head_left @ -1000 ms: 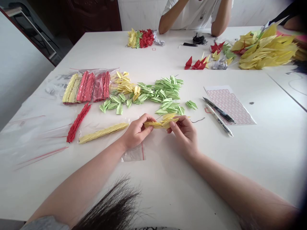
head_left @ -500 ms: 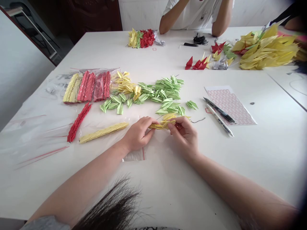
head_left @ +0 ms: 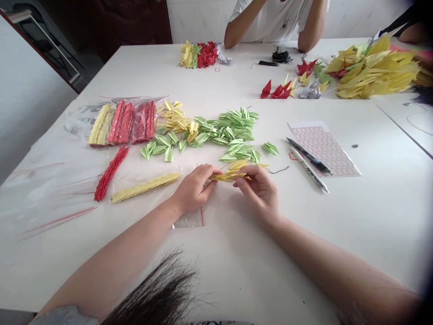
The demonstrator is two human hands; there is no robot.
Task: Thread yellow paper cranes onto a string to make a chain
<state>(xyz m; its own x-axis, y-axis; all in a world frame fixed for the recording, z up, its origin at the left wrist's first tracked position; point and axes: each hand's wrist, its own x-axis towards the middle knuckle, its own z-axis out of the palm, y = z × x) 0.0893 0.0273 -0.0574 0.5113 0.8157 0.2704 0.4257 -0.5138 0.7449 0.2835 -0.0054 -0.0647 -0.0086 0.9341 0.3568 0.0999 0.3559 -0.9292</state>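
Between my two hands lies a strand of folded yellow paper cranes [head_left: 226,177], nested flat against each other. My left hand [head_left: 198,188] pinches its left end, and the fingers of my right hand [head_left: 259,189] are closed on its right end. More yellow folded pieces [head_left: 238,165] sit just behind, with a dark thread [head_left: 280,170] trailing to the right. Beyond them spreads a pile of green folded paper cranes [head_left: 237,124]. Left of my left hand, a packed yellow strand [head_left: 146,188] rests on a clear plastic bag [head_left: 189,219], whose open end shows below my wrist.
A red strand [head_left: 111,174] and bagged red and yellow strands [head_left: 126,122] lie at left. Two pens [head_left: 309,169] rest by a sticker sheet [head_left: 333,149] at right. Across the table, a person's forearms [head_left: 243,25] lean near a large yellow paper heap [head_left: 379,72].
My right fingers have shifted slightly left along the yellow strand, and it lies straighter between my hands. Other things stay in place.
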